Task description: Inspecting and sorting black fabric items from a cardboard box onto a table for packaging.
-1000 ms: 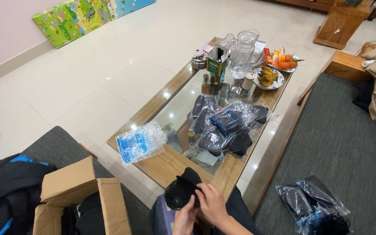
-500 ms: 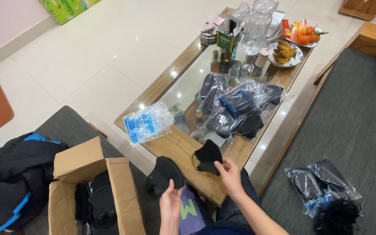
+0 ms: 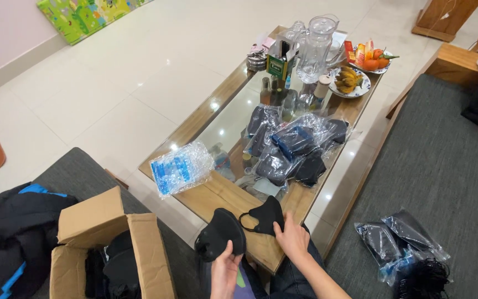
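fingers of left hand point(image 3: 225, 271) pinch a black mask stack point(image 3: 221, 233) upright; right hand point(image 3: 292, 239) lies flat, pinning one black mask point(image 3: 265, 215) to table point(image 3: 217, 194) edge, near me.

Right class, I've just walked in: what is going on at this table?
A seated person is handling black face masks at a wooden, glass-topped coffee table. The left hand holds one black mask in the air; the right hand rests on a second mask lying on the table's near edge. More bagged masks lie mid-table, with a glass jug and fruit plates at the far end. An open cardboard box stands to the left.
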